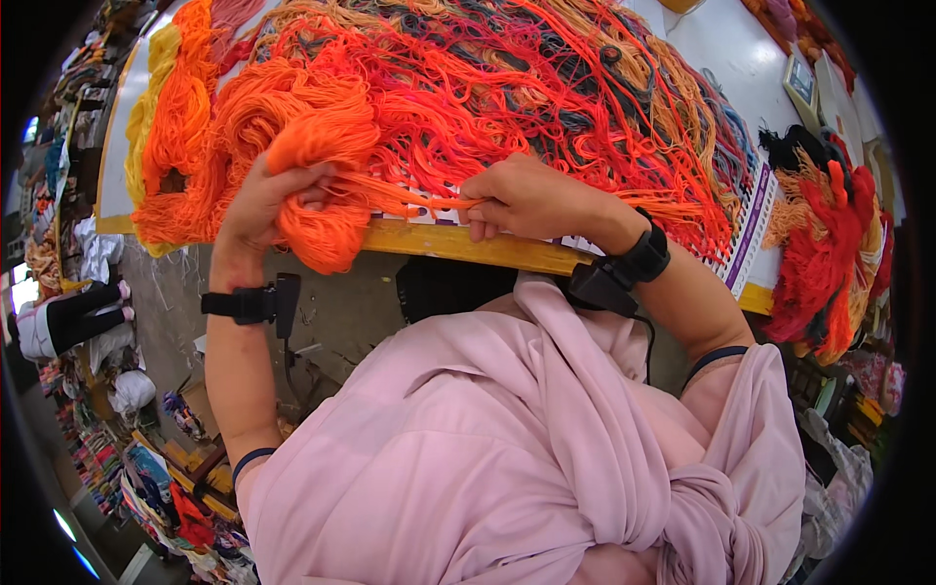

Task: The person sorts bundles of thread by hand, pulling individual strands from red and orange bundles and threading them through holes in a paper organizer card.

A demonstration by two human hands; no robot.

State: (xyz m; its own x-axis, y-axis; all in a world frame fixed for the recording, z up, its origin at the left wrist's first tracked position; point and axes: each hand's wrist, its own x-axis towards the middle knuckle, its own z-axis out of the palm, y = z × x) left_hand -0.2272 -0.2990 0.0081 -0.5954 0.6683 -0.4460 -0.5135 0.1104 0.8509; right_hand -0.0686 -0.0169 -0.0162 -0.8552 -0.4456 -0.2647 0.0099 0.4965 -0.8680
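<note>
My left hand (278, 200) is closed round a thick bundle of orange yarn (327, 146) at the table's near edge. Part of that bundle hangs down below the fist over the edge. A thin twisted strand runs from it to the right, and my right hand (512, 198) pinches its end between thumb and fingers. The strand looks stretched taut between the two hands. Behind them, a wide heap of tangled red, orange and dark grey yarn (546, 88) covers most of the table. More loose orange yarn lies beside and behind my left hand.
Yellow yarn (151, 112) lies at the table's left. The table has a yellow front edge (468, 244). A white strip with a purple band (751, 229) lies right of the heap. Red, black and peach yarn (829, 234) hangs at the far right, near a small display device (801, 83).
</note>
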